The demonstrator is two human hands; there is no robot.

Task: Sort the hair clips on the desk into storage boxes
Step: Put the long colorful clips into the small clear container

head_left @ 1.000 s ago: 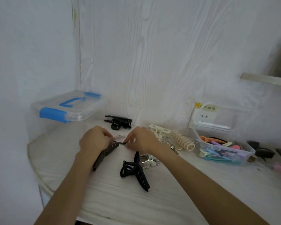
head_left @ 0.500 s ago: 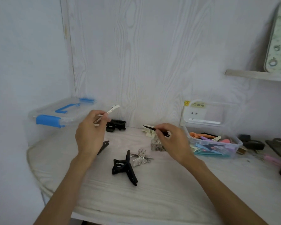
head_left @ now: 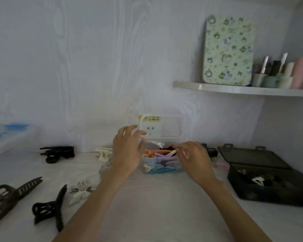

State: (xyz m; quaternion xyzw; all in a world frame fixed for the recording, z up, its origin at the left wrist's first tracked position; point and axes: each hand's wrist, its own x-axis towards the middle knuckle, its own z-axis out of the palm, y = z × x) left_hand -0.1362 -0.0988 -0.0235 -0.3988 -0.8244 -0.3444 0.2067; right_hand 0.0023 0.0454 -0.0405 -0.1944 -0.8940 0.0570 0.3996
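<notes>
While the spread, empty left hand (head_left: 128,154) is steadying the clear box (head_left: 162,165), the right hand's (head_left: 194,158) curled fingers are reaching in, grip unclear.

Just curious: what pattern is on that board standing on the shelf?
Pale green rectangular board: small cartoon animal print, head view.

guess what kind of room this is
Probably a bedroom or dorm dressing corner: a white desk strewn with hair clips, a clear box of coloured clips, and a wall shelf holding cosmetic bottles.
</notes>
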